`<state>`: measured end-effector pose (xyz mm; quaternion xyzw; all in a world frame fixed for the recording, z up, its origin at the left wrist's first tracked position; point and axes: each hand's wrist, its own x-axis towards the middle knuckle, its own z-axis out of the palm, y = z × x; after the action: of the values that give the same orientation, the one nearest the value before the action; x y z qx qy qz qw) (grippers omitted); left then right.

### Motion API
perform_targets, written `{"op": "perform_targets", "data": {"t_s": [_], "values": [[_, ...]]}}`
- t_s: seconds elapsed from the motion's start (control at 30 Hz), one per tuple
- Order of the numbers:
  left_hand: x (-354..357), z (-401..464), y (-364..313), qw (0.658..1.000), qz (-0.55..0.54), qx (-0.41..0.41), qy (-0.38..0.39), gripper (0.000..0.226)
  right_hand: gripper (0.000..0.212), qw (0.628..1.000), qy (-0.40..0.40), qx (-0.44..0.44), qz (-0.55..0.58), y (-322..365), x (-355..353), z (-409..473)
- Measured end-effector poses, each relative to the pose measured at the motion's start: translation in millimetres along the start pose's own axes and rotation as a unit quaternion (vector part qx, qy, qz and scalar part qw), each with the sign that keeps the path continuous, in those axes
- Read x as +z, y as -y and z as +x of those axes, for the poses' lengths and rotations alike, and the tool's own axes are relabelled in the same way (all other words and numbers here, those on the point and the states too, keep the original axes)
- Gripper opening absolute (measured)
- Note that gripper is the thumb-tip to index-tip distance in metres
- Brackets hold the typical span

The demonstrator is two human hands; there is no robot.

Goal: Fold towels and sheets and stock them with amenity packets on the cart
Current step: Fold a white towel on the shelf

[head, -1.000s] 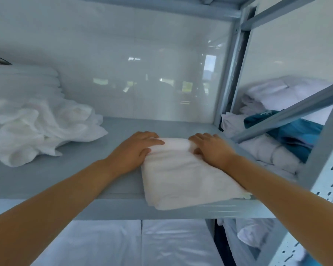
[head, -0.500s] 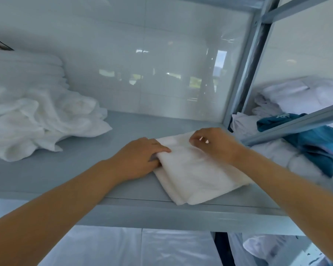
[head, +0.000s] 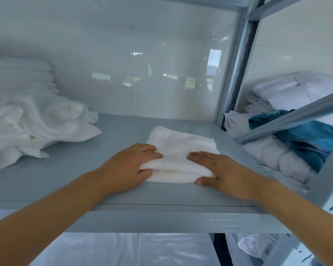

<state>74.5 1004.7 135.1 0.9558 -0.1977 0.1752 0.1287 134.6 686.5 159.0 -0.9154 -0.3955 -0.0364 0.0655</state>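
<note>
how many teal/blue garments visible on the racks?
1: the teal garment lies among white linens on the rack right of the shelf, behind a diagonal brace. More may be hidden.

The folded towel [head: 181, 144] looks like soft white terry cloth, the shelf [head: 108, 143] matt painted metal, the back wall [head: 142, 54] glossy tile.

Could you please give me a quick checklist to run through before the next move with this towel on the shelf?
1. Folded white towel lies wholly on the grey shelf: ok.
2. Left hand has a grip on the towel's near left edge: ok.
3. Right hand rests flat on the near right part: ok.
4. Layers lie even at the near edge: ok.
5. Crumpled white towels at left lie apart from it: ok.
6. Far edge squared: cannot tell.
</note>
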Motion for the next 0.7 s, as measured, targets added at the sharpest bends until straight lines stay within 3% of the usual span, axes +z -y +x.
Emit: {"op": "perform_targets", "data": {"t_s": [0.07, 0.13, 0.2, 0.33, 0.7], "values": [[1, 1, -4, 1.0, 0.002, -0.003, 0.004, 0.054, 0.074, 0.999, -0.008, 0.014, -0.032, -12, -2, 3], [-1, 1, -5, 1.0, 0.013, 0.001, 0.007, 0.059, 0.074, 1.0, -0.028, 0.009, 0.005, -15, 0, 5], [-3, 0, -6, 1.0, 0.011, 0.008, 0.011, 0.06, 0.066, 0.997, -0.044, 0.007, 0.061, -9, 7, 6], [-3, -2, -7, 1.0, 0.017, 0.002, 0.015, 0.058, 0.052, 0.994, -0.094, 0.006, 0.049, -1, 16, 8], [-8, -11, -8, 0.997, 0.035, -0.07, 0.006, 0.05, 0.059, 0.998, -0.062, 0.014, 0.008, -7, 17, 9]]}}
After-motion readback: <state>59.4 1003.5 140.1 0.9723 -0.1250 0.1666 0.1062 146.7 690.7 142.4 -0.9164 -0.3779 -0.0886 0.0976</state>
